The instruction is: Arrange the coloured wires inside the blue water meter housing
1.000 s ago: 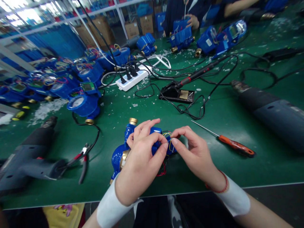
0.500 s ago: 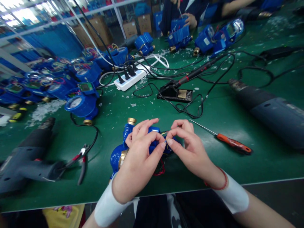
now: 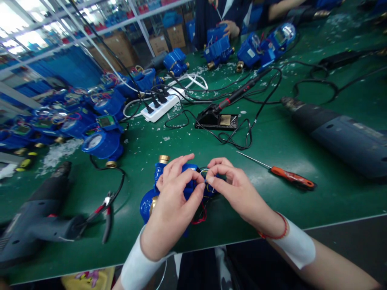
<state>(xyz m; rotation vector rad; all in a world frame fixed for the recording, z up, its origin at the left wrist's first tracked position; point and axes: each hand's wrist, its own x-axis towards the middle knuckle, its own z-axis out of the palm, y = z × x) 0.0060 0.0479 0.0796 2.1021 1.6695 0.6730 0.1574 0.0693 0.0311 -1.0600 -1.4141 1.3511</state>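
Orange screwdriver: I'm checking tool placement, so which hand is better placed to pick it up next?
Probably the right hand: it is nearer the screwdriver, while the left hand is over the blue meter.

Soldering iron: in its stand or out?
In. The soldering iron slants down with its front end inside the black stand; its tip is hidden.

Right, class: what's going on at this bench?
Someone is handling a blue meter on the green bench. Their left hand reaches across it, and its fingertips nearly meet those of the right hand at some thin wires; what they hold is too small to tell. A screwdriver lies to the right, pliers to the left.
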